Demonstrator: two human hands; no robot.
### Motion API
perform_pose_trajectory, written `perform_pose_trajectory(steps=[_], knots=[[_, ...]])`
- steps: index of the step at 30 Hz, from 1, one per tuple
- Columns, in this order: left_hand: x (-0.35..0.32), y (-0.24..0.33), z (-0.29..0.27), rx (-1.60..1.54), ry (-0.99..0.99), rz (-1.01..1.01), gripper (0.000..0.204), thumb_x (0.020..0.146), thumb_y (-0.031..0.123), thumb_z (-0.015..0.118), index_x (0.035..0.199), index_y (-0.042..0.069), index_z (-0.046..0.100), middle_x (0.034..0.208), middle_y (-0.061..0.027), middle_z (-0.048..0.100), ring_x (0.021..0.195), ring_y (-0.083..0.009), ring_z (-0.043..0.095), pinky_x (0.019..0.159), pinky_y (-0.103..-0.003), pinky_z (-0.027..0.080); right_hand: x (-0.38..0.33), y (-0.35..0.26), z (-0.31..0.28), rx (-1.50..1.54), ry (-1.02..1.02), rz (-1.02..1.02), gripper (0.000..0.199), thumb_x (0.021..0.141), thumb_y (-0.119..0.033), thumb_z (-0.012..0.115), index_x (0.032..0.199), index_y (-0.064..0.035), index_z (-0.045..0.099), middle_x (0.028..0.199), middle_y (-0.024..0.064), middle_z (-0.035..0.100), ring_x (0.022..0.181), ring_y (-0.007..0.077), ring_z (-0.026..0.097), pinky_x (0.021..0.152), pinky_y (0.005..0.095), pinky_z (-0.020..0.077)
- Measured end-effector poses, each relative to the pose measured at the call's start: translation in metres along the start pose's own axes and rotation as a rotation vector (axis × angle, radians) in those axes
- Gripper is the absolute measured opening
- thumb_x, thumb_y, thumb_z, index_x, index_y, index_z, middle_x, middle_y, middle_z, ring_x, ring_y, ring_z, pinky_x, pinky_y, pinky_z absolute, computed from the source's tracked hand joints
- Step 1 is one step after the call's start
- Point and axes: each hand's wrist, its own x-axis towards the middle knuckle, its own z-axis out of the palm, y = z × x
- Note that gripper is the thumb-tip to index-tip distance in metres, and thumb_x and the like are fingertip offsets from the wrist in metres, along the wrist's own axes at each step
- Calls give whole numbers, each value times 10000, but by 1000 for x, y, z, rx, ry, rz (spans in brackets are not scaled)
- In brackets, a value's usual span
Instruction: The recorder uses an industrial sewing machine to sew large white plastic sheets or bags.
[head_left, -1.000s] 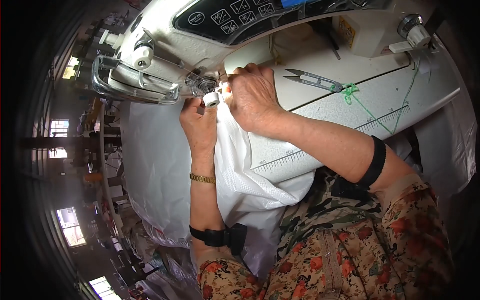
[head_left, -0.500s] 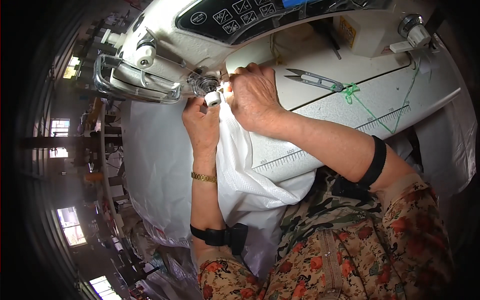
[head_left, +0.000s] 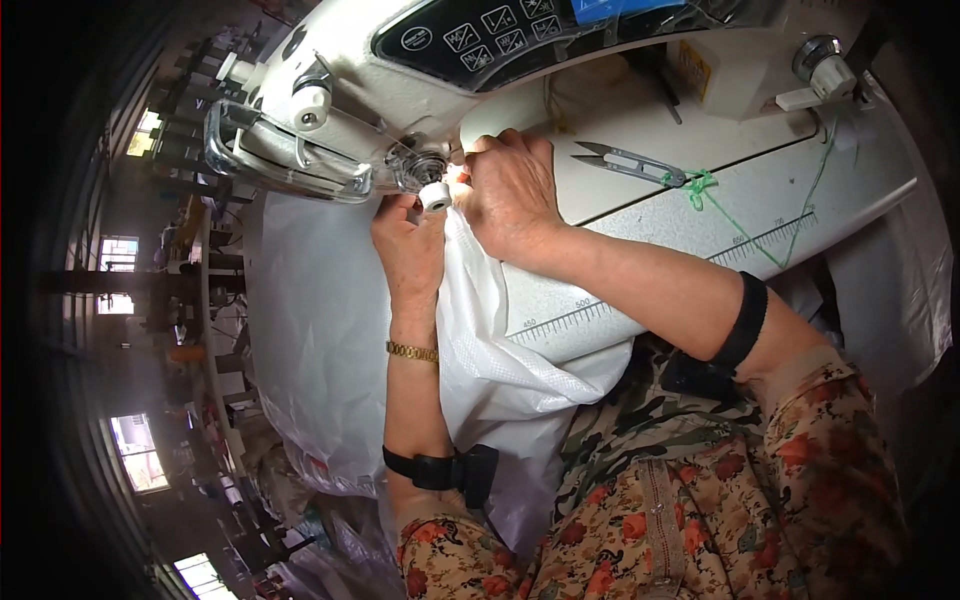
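Under the head of a white sewing machine, both my hands are at the gathered upper end of a white woven plastic sheet. My left hand is closed at the sheet's left side, its fingertips partly hidden behind the machine's white knob. Close to the needle area, my right hand has its fingers curled and pinched on the sheet's edge. The needle and the pinched edge are mostly out of sight. From there the sheet hangs in folds over the table's front edge toward my lap.
Grey thread snips lie on the machine bed, right of my right hand, beside tangled green thread. A printed ruler scale runs along the table front. A clear guard sticks out left of the machine head.
The view has shifted slightly, so the machine appears a little further right and lower. My hands keep nearly the same place on the white sheet.
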Motion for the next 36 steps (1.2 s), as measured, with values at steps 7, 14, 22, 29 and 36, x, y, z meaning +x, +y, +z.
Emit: perform_pose_trajectory(steps=[7,14,22,29,36], knots=[[-1,4,-6,35,9,-50,168,912,85,643,969,-51,723,821,-25,683,749,-91,569,696,-259,468,1,1,-1,44,-36,32,137,727,-115,695,835,-32,709,976,139,665,1024,302,549,937,418,355],[-10,21,-13,-242,-6,-42,180,872,114,691,918,-58,721,864,-96,718,818,-136,623,780,-277,477,-13,9,-33,55,-40,-113,121,789,-129,596,757,-45,677,942,127,681,1027,303,555,952,428,352],[-10,26,-11,-297,-65,-67,159,827,82,743,902,-55,715,787,-18,666,743,-92,551,738,-248,463,-31,27,-62,204,-111,-171,102,836,-133,585,846,-34,609,1039,96,660,1094,287,538,995,423,359],[-6,24,-10,-187,-11,-28,107,829,42,727,881,-47,699,745,-16,630,712,-98,524,711,-256,455,-18,16,-43,47,17,-172,138,823,-189,643,881,-86,714,1019,114,643,1080,300,533,974,434,341],[-6,10,-11,-318,5,-35,82,822,12,722,853,-45,672,832,-19,625,758,-108,515,742,-256,447,-2,1,-11,-138,-34,-31,111,736,-141,714,818,-65,710,1013,164,634,1066,324,538,944,455,335]])
